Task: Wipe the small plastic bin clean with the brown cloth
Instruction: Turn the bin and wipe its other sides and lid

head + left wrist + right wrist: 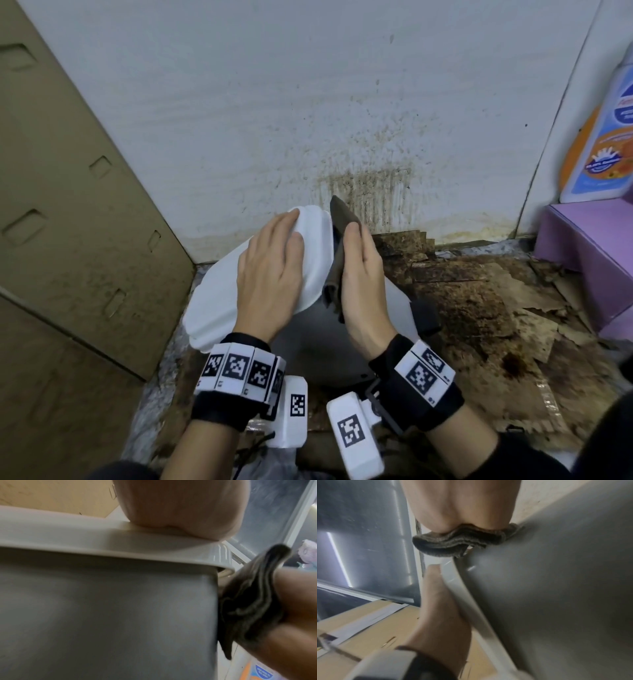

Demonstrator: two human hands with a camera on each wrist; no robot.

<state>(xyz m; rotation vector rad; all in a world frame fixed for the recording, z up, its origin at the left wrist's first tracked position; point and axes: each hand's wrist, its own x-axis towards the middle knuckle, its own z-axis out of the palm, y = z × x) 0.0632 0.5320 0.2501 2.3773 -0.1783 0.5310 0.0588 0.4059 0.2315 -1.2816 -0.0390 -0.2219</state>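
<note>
Both hands are at work on the small plastic bin (346,342), a grey body with a white lid (219,291), which sits at the centre of the head view, tilted toward the left of the frame. Left hand (270,270) lies flat on the lid with fingers straight, steadying it rather than clasping it. Right hand (363,284) presses the folded brown cloth (337,240) edge-on against the bin's side just under the lid rim, fingers extended along the cloth; in the right wrist view the cloth (460,543) is bunched beneath the palm, touching the grey wall. Whether the thumb hooks round the cloth cannot be told.

As a judgement, the wiping looks under way, not finished: the cloth is in contact with one strip near the rim only. The grey wall seen in the left wrist view (102,615) shows no obvious grime, though the picture is blurred. The lid top, the far side and the inside are likely left to do; the inside is hidden
</note>
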